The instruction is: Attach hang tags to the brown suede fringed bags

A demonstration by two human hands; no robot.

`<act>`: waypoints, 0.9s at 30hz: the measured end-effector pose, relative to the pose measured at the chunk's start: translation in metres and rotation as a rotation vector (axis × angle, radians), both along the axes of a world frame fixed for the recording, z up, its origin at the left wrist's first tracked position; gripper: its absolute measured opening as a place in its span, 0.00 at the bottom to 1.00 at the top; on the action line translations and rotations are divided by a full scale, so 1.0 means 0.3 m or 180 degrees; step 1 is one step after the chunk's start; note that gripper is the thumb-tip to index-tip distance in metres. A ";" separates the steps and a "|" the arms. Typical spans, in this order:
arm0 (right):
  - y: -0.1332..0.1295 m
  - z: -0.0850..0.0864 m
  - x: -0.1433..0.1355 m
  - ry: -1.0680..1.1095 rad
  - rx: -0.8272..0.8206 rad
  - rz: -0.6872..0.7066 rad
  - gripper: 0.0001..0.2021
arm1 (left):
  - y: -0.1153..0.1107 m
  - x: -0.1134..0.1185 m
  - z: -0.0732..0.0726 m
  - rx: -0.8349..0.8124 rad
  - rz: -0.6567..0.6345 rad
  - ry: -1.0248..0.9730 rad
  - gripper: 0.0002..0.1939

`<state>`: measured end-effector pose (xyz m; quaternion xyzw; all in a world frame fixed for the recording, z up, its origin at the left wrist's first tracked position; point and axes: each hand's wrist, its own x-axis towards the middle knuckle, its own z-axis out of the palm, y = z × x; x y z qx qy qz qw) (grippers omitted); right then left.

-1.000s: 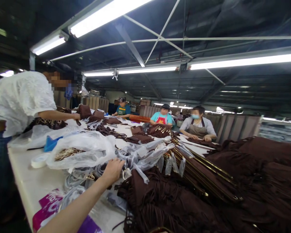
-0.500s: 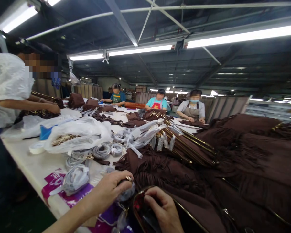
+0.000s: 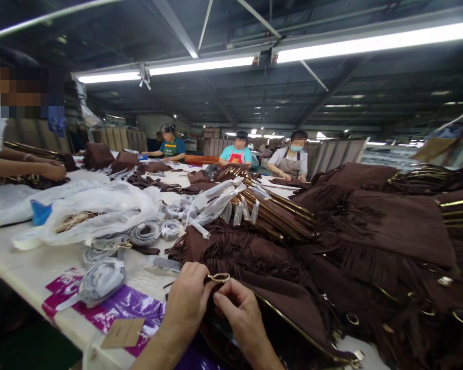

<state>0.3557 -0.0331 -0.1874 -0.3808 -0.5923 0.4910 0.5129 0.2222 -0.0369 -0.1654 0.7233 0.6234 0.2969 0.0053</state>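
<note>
Both hands have come together since the earlier frame — at 6 o'clock now. My left hand [image 3: 189,294] grips the gold clasp [image 3: 219,278], and my right hand [image 3: 242,311] pinches its near side. I see the brown bag [image 3: 289,306] with its gold zipper at 5 o'clock — and 1 plastic-wrapped coil [image 3: 102,281] at 8 o'clock, on the table [image 3: 7,267].
</note>
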 end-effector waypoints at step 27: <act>0.022 -0.052 -0.004 -0.0032 0.0118 -0.0067 0.13 | 0.002 0.008 -0.039 -0.0072 -0.0544 -0.1944 0.12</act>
